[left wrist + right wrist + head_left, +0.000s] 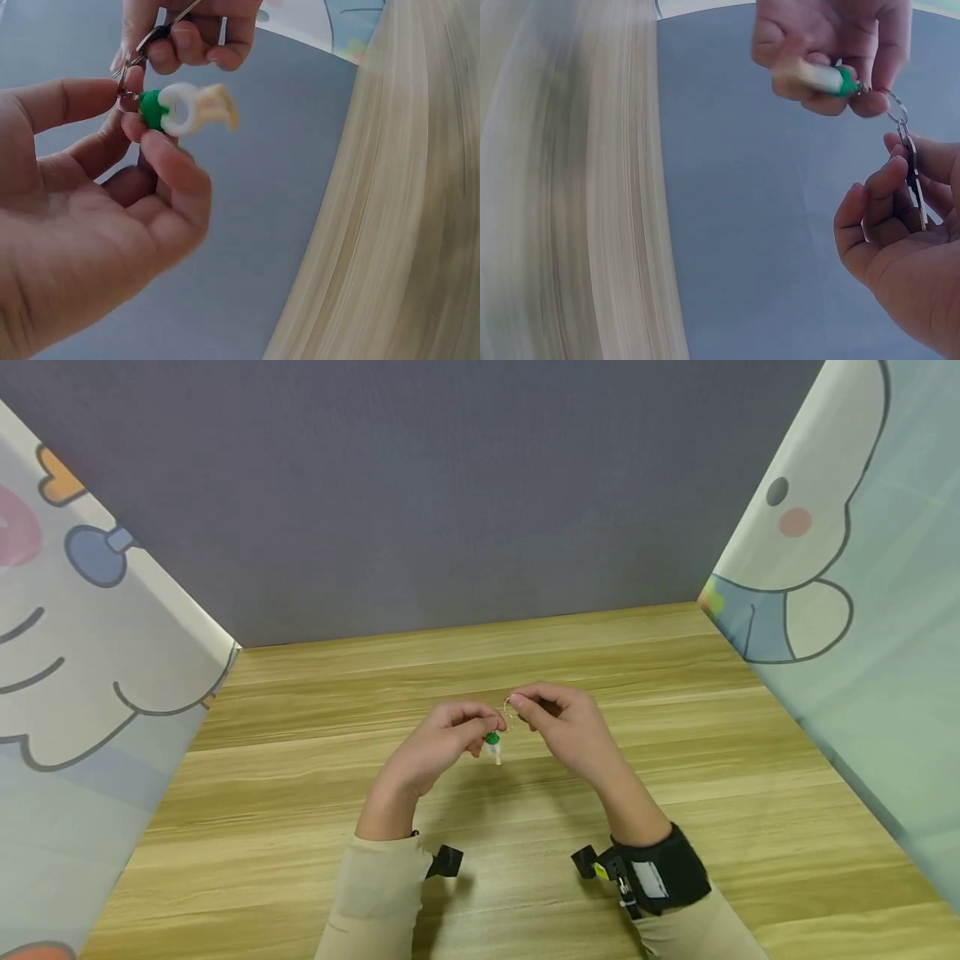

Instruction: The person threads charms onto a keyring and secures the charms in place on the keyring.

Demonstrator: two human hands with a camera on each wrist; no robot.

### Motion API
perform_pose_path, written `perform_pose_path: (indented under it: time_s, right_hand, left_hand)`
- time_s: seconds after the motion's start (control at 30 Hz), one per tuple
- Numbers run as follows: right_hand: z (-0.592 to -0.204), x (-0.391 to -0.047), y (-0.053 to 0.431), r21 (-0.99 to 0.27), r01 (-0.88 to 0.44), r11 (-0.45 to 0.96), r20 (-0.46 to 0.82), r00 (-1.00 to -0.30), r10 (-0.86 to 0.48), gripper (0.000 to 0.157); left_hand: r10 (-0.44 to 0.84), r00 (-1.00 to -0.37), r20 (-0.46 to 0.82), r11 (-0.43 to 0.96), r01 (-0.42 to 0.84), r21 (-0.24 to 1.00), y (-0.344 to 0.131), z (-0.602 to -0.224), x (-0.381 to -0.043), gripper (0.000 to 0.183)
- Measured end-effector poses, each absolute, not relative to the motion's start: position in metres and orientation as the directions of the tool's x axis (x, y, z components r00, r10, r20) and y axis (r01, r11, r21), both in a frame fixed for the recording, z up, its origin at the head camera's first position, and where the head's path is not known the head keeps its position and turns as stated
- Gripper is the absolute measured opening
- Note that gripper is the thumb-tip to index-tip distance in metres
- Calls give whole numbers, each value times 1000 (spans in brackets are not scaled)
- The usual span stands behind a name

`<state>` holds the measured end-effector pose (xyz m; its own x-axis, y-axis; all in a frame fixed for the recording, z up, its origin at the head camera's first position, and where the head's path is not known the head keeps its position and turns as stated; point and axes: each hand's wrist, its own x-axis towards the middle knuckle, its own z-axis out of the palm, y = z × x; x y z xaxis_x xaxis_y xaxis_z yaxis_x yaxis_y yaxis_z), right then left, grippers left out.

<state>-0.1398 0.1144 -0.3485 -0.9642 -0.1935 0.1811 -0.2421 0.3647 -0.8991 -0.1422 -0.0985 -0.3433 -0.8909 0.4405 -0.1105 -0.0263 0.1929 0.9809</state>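
My left hand (pixel 442 739) pinches a small keychain charm (pixel 154 111) near its top link, between thumb and fingers. The charm is green at the top, white in the middle and beige at the tip, and it hangs below the fingers in the head view. Its metal split ring (pixel 900 109) joins it to what looks like a key with a dark head (pixel 913 166). My right hand (pixel 566 727) grips that key between thumb and curled fingers. Both hands are close together above the table, and part of the key is hidden by the right fingers.
Under the hands lies a wood-grain table (pixel 300 777). A dark grey panel (pixel 465 502) stands along its far edge, with cartoon-printed panels at the left (pixel 150 635) and right (pixel 892 693). Each wrist carries a strapped-on black camera (pixel 447 862).
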Motion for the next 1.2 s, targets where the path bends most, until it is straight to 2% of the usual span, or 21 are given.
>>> perform_pose_path:
  time_s: [0.17,0.37,0.7,0.93,1.1,1.2]
  right_hand:
    - [-349,-143,119,-895,-255,365,192,-961,-201,23]
    - [-348,-146,121,-891,-255,376,181,-958,-221,26]
    - [-350,-154,129,-875,-190,445,102,-972,-213,23]
    - [-362,-164,137,-875,-141,463,53,-979,-198,22]
    - [-378,-174,141,-848,-104,520,9,-983,-181,13]
    - [-390,-181,142,-820,-105,562,-13,-980,-201,12]
  left_hand:
    - [383,-919,-90,232,1,973,-101,-345,-145,26]
    - [298,-953,-52,205,10,979,-100,-344,-148,23]
    - [247,-968,-39,258,27,966,-103,-348,-155,18]
    - [143,-990,-1,462,66,884,-104,-356,-163,18]
    - [152,-988,12,572,98,815,-104,-368,-168,24]
    - [149,-989,-11,696,96,712,-103,-375,-171,22]
